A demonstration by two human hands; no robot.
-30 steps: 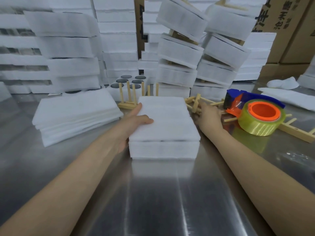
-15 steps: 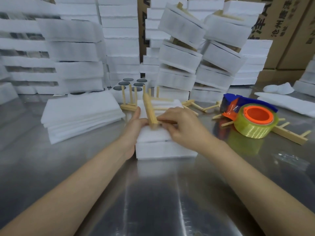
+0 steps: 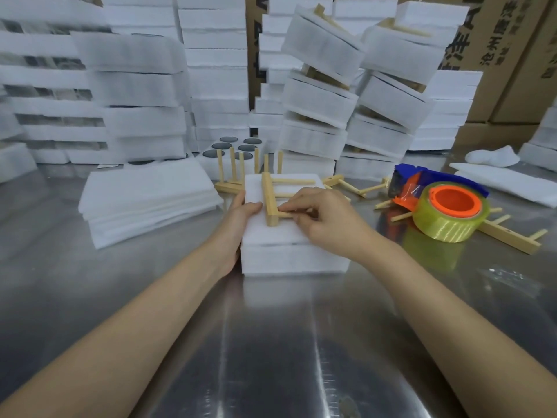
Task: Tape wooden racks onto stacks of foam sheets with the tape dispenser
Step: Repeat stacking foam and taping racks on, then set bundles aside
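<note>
A white foam sheet stack (image 3: 289,257) lies on the steel table in the middle of the view. A wooden rack (image 3: 270,200) lies flat on its top, pegs pointing right. My right hand (image 3: 324,218) pinches the rack's nearest peg between thumb and fingers. My left hand (image 3: 239,224) grips the stack's left side, thumb on the top sheet next to the rack's bar. The tape dispenser (image 3: 440,203), blue and orange with a yellowish tape roll, rests on the table to the right, apart from both hands.
A looser pile of foam sheets (image 3: 147,200) lies to the left. More wooden racks (image 3: 238,176) stand and lie behind the stack and under the dispenser (image 3: 509,236). Tall piles of foam bundles (image 3: 319,95) and cardboard boxes (image 3: 512,55) fill the back.
My right hand fetched a wooden rack from behind the stack and brought it onto the stack's top, where it now lies flat. My left hand stayed on the stack's left side.
</note>
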